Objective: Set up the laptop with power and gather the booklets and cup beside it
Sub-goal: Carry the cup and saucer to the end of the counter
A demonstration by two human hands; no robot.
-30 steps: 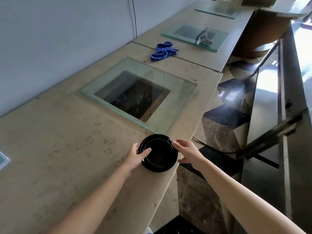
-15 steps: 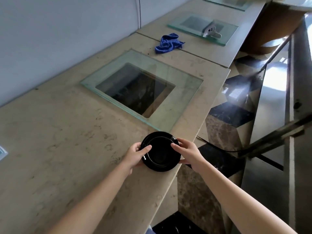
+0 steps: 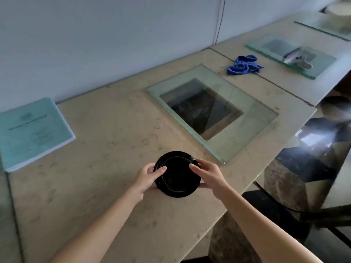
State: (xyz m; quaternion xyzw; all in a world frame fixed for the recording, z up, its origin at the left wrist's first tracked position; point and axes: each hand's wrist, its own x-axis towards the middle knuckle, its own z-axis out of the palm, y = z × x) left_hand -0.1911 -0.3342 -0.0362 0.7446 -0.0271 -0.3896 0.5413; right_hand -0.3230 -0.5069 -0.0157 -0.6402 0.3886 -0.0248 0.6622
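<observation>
A black cup on a black saucer (image 3: 177,179) is in both my hands, just above or on the beige stone counter (image 3: 106,168). My left hand (image 3: 147,176) grips the saucer's left rim, thumb on top. My right hand (image 3: 208,176) holds the right rim, fingers over the cup's edge. A teal booklet (image 3: 33,132) lies flat at the far left by the wall. No laptop is in view.
A glass pane (image 3: 254,130) covers a square opening in the counter beyond the cup. A blue cloth (image 3: 244,65) lies further back, and a phone (image 3: 296,58) rests on a second glass pane. The counter's edge drops off to the right.
The view has swung left, bringing the teal booklet into sight. Both hands have closed further onto the cup and saucer and moved them left, away from the counter's edge.
</observation>
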